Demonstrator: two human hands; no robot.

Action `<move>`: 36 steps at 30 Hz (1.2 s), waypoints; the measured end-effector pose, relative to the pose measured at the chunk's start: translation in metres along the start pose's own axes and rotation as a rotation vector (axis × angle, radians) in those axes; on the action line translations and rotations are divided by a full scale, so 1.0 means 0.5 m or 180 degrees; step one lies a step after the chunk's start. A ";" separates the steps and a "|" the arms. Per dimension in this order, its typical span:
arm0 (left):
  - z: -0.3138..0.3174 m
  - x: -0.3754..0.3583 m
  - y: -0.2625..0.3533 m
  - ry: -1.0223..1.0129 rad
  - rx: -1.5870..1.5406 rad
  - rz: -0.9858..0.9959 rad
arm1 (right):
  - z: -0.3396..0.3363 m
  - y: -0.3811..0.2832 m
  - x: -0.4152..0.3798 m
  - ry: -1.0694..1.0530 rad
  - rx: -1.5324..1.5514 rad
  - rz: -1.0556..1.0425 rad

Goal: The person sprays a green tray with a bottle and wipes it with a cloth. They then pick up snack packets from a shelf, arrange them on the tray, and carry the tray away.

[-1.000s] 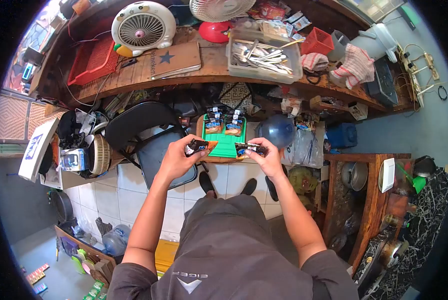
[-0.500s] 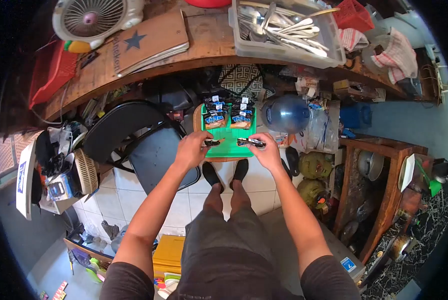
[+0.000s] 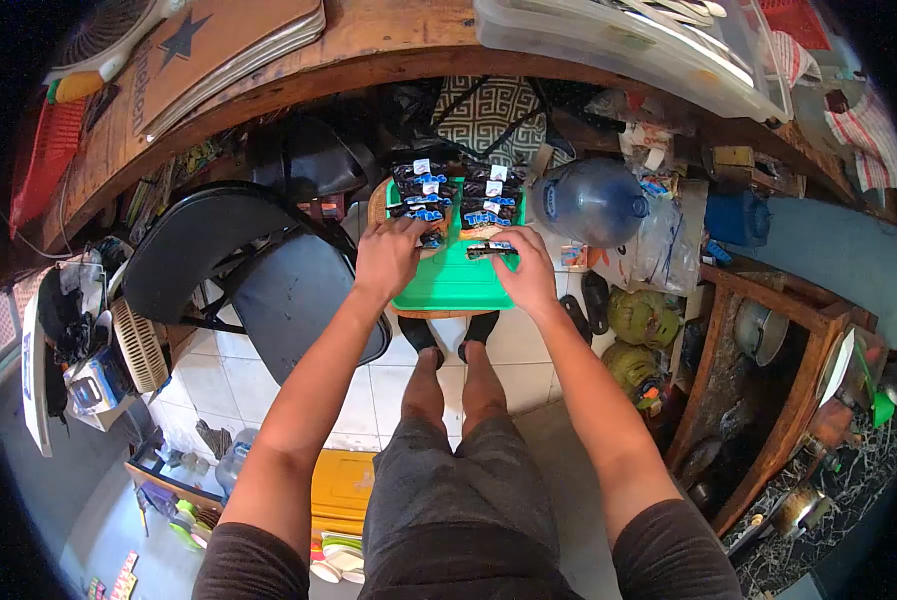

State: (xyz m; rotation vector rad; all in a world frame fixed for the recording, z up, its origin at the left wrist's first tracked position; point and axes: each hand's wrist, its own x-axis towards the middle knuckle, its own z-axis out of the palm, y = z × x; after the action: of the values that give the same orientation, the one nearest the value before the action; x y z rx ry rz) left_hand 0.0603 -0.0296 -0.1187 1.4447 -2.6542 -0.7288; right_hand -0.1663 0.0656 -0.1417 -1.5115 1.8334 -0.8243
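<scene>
Two rows of black snack packets with blue lettering lie in a green plastic tray (image 3: 452,285), which rests on a round wooden stool. At the front of the left row, my left hand (image 3: 388,258) is closed on a snack packet (image 3: 431,239), its fingers partly covering it. My right hand (image 3: 528,270) pinches another snack packet (image 3: 486,249) between thumb and fingers, just in front of the right row (image 3: 488,205). Bare green tray bottom shows between and below my hands.
A black chair (image 3: 288,300) stands left of the stool. To the right are a large blue water bottle (image 3: 590,203) and green gas cylinders (image 3: 640,318). A wooden counter (image 3: 398,30) with a clear cutlery bin (image 3: 628,50) runs across beyond the tray.
Both hands have moved away from me with their packets, from the tray's front part up to the rows. The view has shifted, with the counter now higher in the picture.
</scene>
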 end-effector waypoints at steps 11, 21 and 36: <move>0.007 -0.058 0.010 0.1182 0.0260 0.0423 | -0.009 0.002 0.018 -0.0168 0.0040 0.0441; 0.077 -0.112 0.015 0.0116 -0.0925 -0.0117 | -0.010 -0.017 -0.008 0.0566 -0.0390 -0.0101; 0.078 -0.072 -0.003 -0.0178 -0.0152 0.0057 | 0.058 -0.011 -0.081 -0.0808 -0.1158 -0.0193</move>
State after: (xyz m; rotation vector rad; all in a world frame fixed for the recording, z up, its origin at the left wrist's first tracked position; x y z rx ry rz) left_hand 0.0723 0.0136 -0.1472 1.4076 -2.6673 -0.8370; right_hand -0.1338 0.1020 -0.1522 -1.8093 1.8180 -0.3126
